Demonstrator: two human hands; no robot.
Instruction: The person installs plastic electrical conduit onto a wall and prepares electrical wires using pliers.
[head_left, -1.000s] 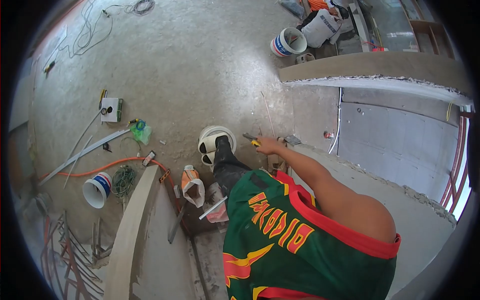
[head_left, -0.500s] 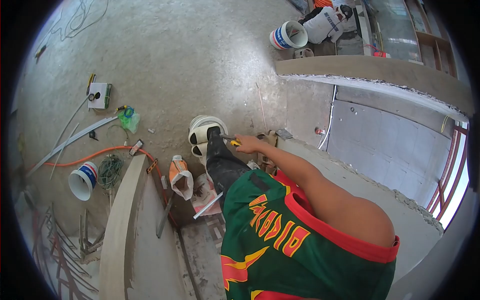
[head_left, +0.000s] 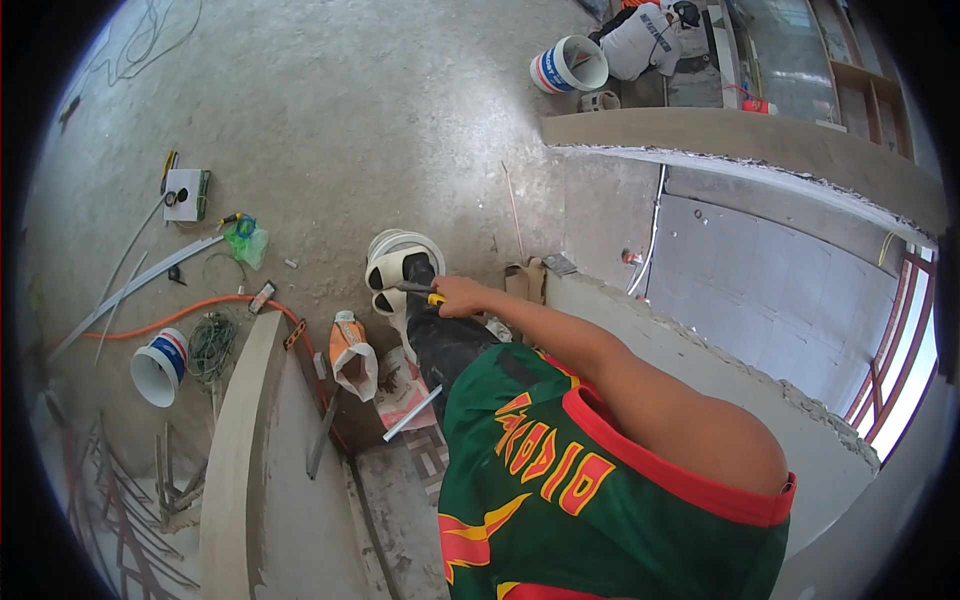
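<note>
My right hand is closed around the yellow-and-black handle of a hand tool. The tool's grey metal end points left, in front of my dark trouser leg; its exact kind is too small to make out. Just beyond it are my pale shoes, above a round white bucket-like rim. My left hand is out of sight behind the green and red jersey. A white strip sticks out from beside the jersey; what holds it is hidden.
An orange-and-white bag stands left of my legs, near a low wall. Farther left are a white bucket, coiled green wire and an orange hose. A co-worker crouches beside another bucket.
My right hand has moved left and slightly down with the tool, which now lies across the front of my leg. The whole view has shifted a little.
</note>
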